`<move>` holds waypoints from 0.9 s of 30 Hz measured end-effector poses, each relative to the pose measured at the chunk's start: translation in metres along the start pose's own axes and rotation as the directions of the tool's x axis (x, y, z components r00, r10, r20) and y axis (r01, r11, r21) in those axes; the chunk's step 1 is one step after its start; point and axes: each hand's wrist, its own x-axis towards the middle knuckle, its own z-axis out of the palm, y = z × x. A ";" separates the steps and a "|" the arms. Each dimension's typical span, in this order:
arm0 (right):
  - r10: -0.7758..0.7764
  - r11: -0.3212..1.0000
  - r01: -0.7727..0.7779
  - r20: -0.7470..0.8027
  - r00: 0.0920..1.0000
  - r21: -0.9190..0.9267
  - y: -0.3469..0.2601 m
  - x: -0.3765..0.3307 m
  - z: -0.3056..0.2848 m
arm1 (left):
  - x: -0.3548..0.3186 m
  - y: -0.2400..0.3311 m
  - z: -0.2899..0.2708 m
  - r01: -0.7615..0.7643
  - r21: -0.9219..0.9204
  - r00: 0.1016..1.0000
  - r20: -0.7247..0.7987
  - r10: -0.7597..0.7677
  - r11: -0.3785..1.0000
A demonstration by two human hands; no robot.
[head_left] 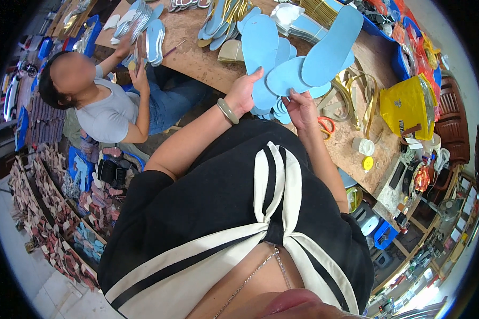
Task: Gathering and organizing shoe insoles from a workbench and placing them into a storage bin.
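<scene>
Over the front of the workbench, my left hand (242,92) pinches a light blue insole (259,42) at its lower end, thumb on top. My right hand (302,108) grips another blue insole (288,76) between thumb and fingers, and a second large blue insole (332,47) overlaps it, reaching up to the right. More blue insoles lie under and between my hands, so I cannot tell exactly how many each holds. A pale bangle (228,111) circles my left wrist. Just right of my right hand lie orange-handled scissors (326,126).
Gold and beige straps (356,101), a white tub (363,145) and a yellow lid (367,162) are on the workbench (202,69) near a yellow bag (407,106). Insole stacks (218,24) stand at the back. A co-worker (112,109) sits at left, handling insoles.
</scene>
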 end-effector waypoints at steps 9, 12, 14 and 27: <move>-0.042 0.998 0.043 -0.017 0.999 0.044 -0.010 -0.004 -0.002 | 0.018 -0.001 0.006 0.060 0.019 0.998 0.028 -0.060 0.998; -0.070 0.997 0.072 -0.055 0.996 0.028 -0.014 -0.003 0.003 | 0.023 -0.001 0.009 0.037 0.048 0.999 0.020 -0.038 0.998; -0.077 0.997 0.078 -0.070 0.995 0.011 -0.015 -0.001 -0.001 | 0.023 -0.001 0.014 0.019 0.079 1.000 0.007 -0.020 0.997; -0.456 -0.514 0.196 0.459 0.762 -0.835 -0.082 -0.040 0.037 | 0.027 0.029 0.021 0.218 0.125 0.975 -0.072 -0.210 0.968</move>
